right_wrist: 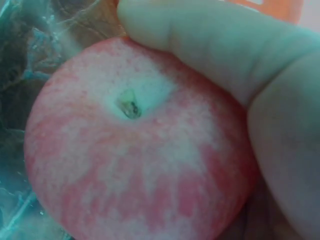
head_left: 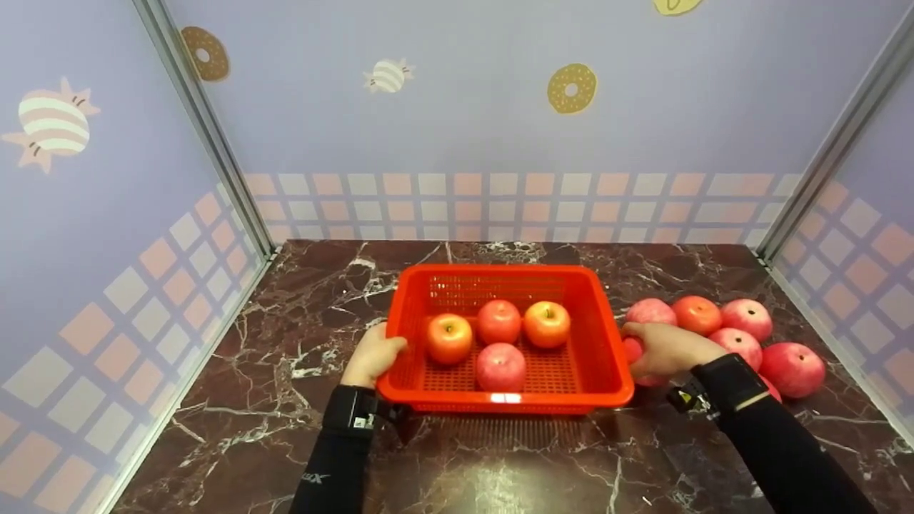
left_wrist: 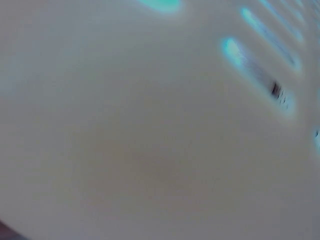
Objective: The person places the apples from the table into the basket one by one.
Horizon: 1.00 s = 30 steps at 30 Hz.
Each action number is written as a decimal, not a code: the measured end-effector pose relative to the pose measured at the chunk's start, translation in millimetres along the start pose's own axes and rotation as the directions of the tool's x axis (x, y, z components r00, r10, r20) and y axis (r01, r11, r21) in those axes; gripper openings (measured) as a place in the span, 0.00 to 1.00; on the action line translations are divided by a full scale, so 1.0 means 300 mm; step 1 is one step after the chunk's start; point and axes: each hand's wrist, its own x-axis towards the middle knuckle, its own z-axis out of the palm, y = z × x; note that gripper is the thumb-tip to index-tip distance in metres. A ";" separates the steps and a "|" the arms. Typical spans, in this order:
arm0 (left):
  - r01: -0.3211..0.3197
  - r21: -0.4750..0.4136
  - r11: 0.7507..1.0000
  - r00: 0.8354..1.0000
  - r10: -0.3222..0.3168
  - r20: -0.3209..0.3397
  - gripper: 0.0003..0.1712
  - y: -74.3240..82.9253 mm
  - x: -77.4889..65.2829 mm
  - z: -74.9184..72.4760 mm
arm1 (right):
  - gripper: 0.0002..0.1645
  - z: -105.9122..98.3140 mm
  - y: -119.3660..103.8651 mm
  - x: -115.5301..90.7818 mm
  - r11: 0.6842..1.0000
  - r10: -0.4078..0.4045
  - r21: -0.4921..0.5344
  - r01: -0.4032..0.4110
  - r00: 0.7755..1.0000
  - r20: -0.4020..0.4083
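A red plastic basket (head_left: 443, 397) stands on the marbled tabletop. My left hand (head_left: 374, 355) grips its left rim, the thumb over the edge. Blurred slots (left_wrist: 260, 75) in a pale surface fill the left wrist view. Just outside the basket's right wall, my right hand (head_left: 668, 350) holds a pinkish-red apple (right_wrist: 140, 165), its stem hollow facing the right wrist camera. The hand covers most of that apple in the head view. Inside the basket lie a yellow-red apple (head_left: 449, 340), a red apple (head_left: 498, 321), another yellow-red apple (head_left: 547, 325) and a pink apple (head_left: 500, 368).
Right of the basket, several more apples cluster around my right wrist, among them a large red apple (head_left: 792, 370) and an orange-red apple (head_left: 697, 315). Patterned panels (head_left: 493, 128) enclose the marbled tabletop (head_left: 285, 400) at the back and both sides.
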 end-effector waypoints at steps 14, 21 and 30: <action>-0.017 0.049 0.999 1.000 0.016 0.017 0.21 0.020 -0.016 -0.004 | 0.34 -0.103 -0.035 -0.033 0.996 0.085 -0.039 -0.085 0.996 -0.015; -0.026 0.032 0.999 0.999 0.026 0.020 0.22 -0.001 -0.008 -0.008 | 0.31 -0.160 -0.062 -0.037 0.993 0.052 -0.105 -0.059 0.996 -0.074; -0.016 0.038 0.999 1.000 0.016 -0.001 0.22 -0.003 0.005 -0.005 | 0.34 -0.211 -0.098 -0.038 0.995 0.052 -0.075 -0.059 0.994 -0.094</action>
